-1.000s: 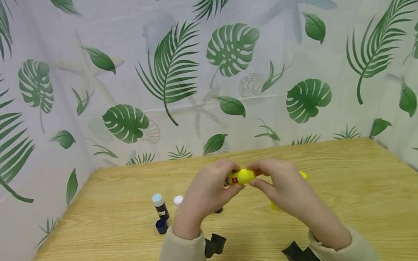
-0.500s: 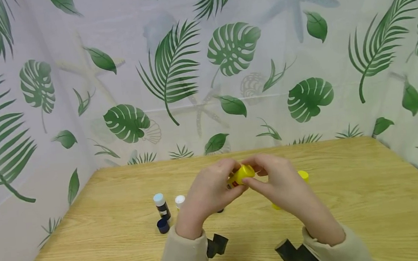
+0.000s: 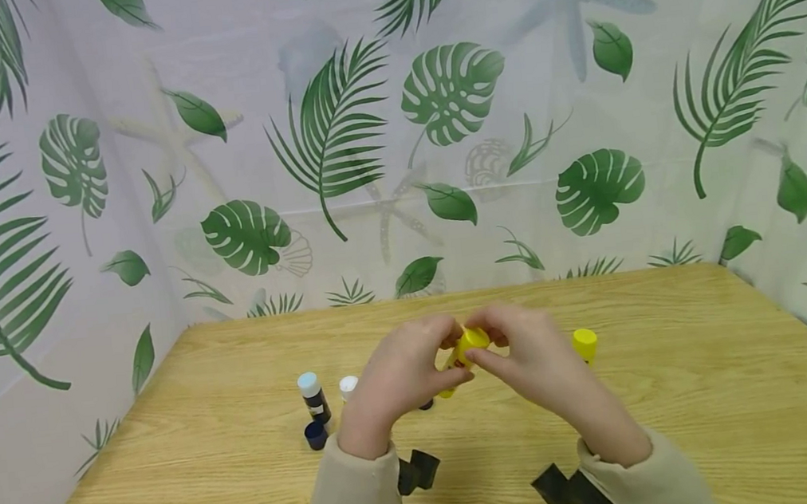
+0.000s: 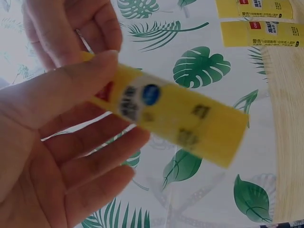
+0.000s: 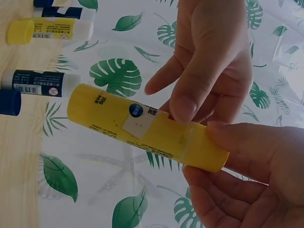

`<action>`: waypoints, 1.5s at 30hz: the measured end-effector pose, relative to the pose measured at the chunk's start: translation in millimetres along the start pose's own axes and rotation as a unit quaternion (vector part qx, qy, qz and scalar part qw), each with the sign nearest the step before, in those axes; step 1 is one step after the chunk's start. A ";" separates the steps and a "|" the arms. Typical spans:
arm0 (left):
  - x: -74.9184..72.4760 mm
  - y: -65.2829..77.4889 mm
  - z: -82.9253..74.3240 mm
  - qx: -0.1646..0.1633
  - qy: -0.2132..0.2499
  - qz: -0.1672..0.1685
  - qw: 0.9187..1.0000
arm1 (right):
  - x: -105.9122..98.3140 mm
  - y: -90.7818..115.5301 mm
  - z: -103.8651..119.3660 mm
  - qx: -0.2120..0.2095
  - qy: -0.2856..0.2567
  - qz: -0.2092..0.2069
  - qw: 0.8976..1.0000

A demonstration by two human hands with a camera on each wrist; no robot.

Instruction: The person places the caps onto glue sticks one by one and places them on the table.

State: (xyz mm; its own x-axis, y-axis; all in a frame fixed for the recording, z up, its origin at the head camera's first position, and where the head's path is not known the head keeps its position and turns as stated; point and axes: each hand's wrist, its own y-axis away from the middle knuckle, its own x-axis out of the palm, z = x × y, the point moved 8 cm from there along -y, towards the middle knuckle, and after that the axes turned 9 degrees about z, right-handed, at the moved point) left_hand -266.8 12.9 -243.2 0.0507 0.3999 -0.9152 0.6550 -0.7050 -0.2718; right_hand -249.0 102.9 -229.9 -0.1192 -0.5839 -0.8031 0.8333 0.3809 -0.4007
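Note:
Both hands hold one yellow glue stick above the middle of the table. My left hand pinches its body between thumb and fingers. At its other end, my right hand grips the yellow cap; in the right wrist view a pale seam separates cap and body, with no gap visible. The stick slants, its free end pointing down past the left hand. In the left wrist view its printed label shows, slightly blurred.
An uncapped navy glue stick stands at left, a navy cap before it. Another white-topped stick is partly hidden by the left wrist. At right stands a yellow glue stick; the left wrist view shows two yellow glue sticks.
The glue stick has swung from nearly level to slanted, its capped end turning up and away. The right hand has rotated with it and shifted slightly left; the left hand stays nearly in place.

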 end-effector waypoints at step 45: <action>12.5 -0.6 5.3 -0.044 -0.007 0.079 0.996 | 58.6 -15.3 -65.8 0.132 0.042 0.122 0.983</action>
State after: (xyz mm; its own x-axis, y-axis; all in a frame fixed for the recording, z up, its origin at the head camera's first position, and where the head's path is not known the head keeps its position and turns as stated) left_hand -270.6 15.2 -256.0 0.1491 0.2797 -0.9484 0.7026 -0.7049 -0.0974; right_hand -304.2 110.0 -299.9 0.0661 -0.4328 -0.8991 0.9525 0.2957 -0.0724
